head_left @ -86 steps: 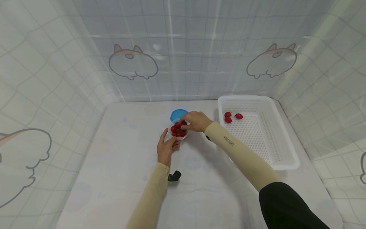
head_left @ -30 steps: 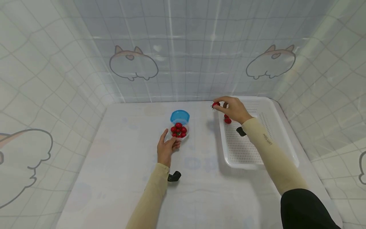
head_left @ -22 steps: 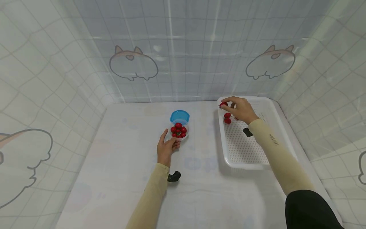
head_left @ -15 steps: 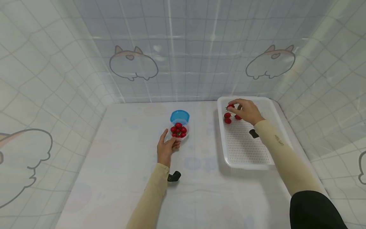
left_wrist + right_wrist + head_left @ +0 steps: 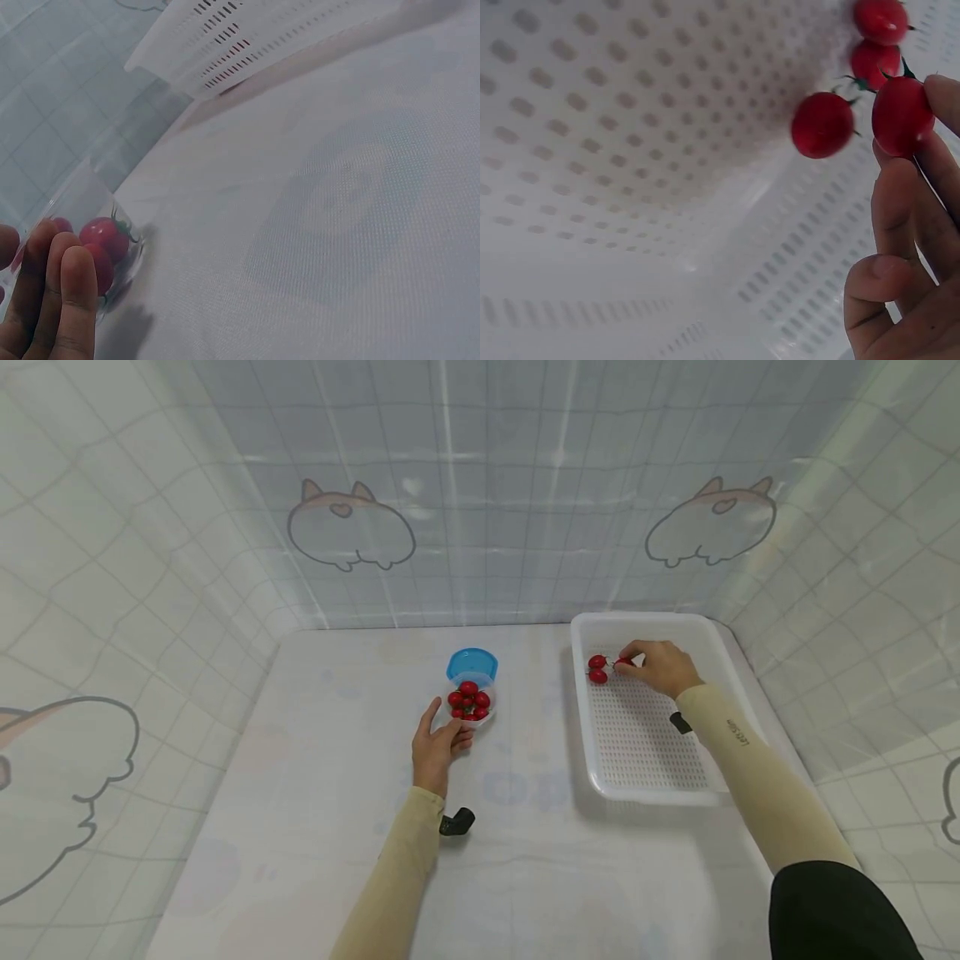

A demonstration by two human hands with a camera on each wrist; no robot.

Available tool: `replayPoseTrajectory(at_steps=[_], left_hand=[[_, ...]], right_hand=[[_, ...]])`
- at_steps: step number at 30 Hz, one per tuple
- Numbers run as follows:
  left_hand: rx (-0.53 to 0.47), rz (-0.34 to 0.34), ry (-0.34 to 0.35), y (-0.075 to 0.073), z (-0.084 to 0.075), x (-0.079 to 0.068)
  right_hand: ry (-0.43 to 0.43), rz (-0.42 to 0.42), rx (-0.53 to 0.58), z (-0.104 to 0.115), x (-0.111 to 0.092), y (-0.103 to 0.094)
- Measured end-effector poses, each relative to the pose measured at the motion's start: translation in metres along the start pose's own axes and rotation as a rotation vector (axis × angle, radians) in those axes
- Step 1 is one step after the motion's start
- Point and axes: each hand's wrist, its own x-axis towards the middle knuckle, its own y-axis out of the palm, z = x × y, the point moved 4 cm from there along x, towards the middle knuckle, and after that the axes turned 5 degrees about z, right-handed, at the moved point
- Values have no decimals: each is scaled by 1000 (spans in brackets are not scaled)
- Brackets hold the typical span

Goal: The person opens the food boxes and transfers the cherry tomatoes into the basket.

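My right hand (image 5: 662,668) is low inside a white perforated basket (image 5: 637,793), pinching a cherry tomato (image 5: 901,116) with a green stem. Three more cherry tomatoes (image 5: 823,124) lie on the basket floor near that hand; in the head view my fingers cover part of this group. Further left, my left hand (image 5: 433,752) holds the near edge of a small clear plastic container (image 5: 492,708), thumb at the rim. Several cherry tomatoes (image 5: 468,688) fill it. The left wrist view shows my fingers (image 5: 78,281) upright against its wall.
A blue lid (image 5: 472,662) lies just behind the clear container. The basket stands at the right side of the white-covered table (image 5: 315,827). Tile-patterned curtains (image 5: 487,510) close off the back and both sides. A black angled piece (image 5: 457,822) sits by my left wrist.
My right hand has carried a cherry tomato from the clear container rightward over the basket's back left corner, then down toward the basket floor. My left hand has stayed in place.
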Motion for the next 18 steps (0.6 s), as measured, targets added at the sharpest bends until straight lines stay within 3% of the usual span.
replayPoseTrajectory(at_steps=[7, 18], left_hand=[[2, -13, 10, 1, -1, 0], [14, -7, 16, 1, -3, -1]], right_hand=[[14, 14, -34, -3, 2, 8], [-31, 21, -123, -7, 6, 21]])
